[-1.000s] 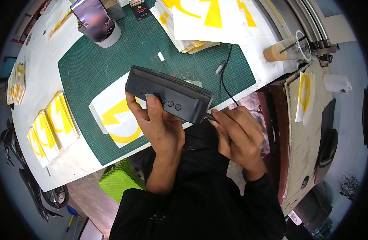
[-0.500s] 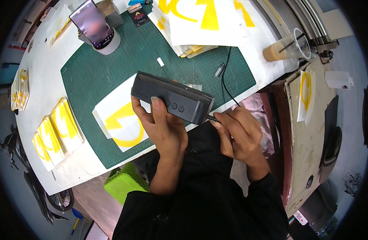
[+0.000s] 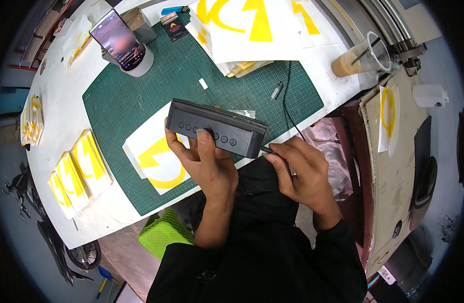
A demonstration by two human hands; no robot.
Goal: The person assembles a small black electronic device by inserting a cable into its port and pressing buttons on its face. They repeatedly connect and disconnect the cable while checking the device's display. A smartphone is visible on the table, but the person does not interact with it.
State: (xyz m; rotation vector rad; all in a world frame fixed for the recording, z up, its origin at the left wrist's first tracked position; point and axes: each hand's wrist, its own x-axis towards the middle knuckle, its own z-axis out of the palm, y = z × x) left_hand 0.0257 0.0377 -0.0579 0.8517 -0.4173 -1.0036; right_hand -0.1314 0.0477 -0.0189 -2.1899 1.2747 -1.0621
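Speaker (image 3: 212, 120): black and box-shaped, a row of round buttons facing up; it is off the worktop (image 3: 106, 222), in the left grip (image 3: 214, 171), its right end just beside the fingertips of the right grip (image 3: 305, 171).
Left grip: closed around the speaker's near side, thumb over the button row.
Right grip: narrow, thumb and forefinger pinching the black plug (image 3: 267, 150) at the speaker's right end.
Plug fit: cannot tell whether it is seated or only resting at the end.
Cable (image 3: 286, 98): black, running beyond the right grip onto the mat.
Step in hand: by the look of it, working the plug at the speaker's end.
Next move: would seem to call for a steady left grip and the right grip moving the plug straight along its line, without twisting.
White sheet (image 3: 150, 146): yellow-marked, partly hidden behind the left grip and speaker, on the green cutting mat (image 3: 111, 101).
Paper stack (image 3: 287, 45): beyond both grips.
Phone (image 3: 122, 43): propped up, beyond and left of the left grip.
Cup (image 3: 345, 65): beyond and right of the right grip.
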